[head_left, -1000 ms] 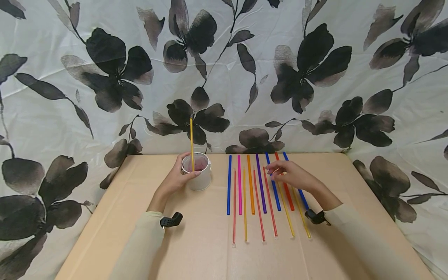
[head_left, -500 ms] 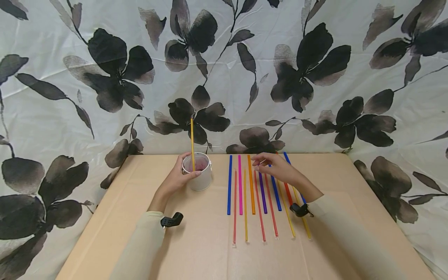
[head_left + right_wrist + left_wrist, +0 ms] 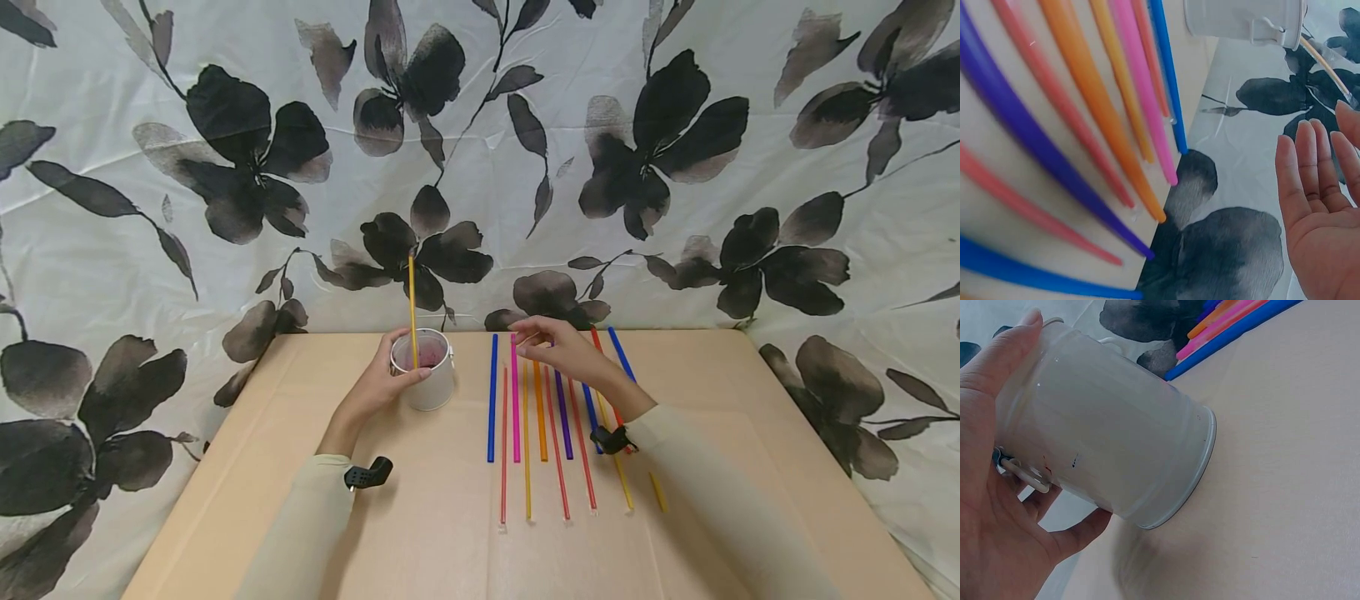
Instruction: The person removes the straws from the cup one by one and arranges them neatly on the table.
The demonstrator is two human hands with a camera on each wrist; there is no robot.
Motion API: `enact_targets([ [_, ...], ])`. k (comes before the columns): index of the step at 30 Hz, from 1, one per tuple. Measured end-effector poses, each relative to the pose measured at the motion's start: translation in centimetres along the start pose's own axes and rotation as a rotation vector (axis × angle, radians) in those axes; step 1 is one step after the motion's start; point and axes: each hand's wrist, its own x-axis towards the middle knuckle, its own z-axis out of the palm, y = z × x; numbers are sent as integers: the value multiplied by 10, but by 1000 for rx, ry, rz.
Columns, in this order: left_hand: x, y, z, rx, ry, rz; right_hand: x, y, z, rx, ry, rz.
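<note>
In the head view my left hand (image 3: 375,377) grips the side of a small white bucket (image 3: 437,390) standing at the table's back. The left wrist view shows the thumb and fingers round the bucket's wall (image 3: 1116,425). A thin yellow stick (image 3: 412,300) rises upright out of it. My right hand (image 3: 561,347) hovers above the far ends of a row of coloured sticks, nearest a pink stick (image 3: 515,408) and an orange stick (image 3: 541,408). Its fingers are loosely bent with nothing between them; in the right wrist view they (image 3: 1319,194) look fairly straight.
The row also includes a blue stick (image 3: 492,400), a purple stick (image 3: 564,417) and several thin red and yellow ones. Beneath is a beige table (image 3: 420,517), backed by a white cloth (image 3: 540,233) with dark flowers.
My right hand has moved left across the row, from the blue and red sticks on the right to above the pink and orange ones. The left hand and bucket have stayed put.
</note>
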Motion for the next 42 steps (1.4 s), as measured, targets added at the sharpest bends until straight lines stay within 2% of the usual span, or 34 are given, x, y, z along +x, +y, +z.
enact_targets([
  [5,-7,21,1,6,-3,-1,16,0,6,6,-5,-1],
  [7,-6,20,2,6,2,-2,23,-1,7,17,-10,-5],
  [15,14,-11,3,15,48,11,49,-2,17,88,-30,5],
  [21,18,-12,4,24,65,11,65,-3,27,167,-36,-22],
  [27,22,-13,6,18,73,3,83,-6,35,221,-78,-46],
  [30,23,-10,8,-20,66,12,91,-8,38,181,-93,-56],
  [34,17,7,10,-54,50,28,101,-10,42,123,-104,-97],
  [37,13,17,11,-45,45,23,111,-9,45,106,-108,-118],
  [42,14,19,13,-45,53,15,127,-9,52,91,-133,-154],
])
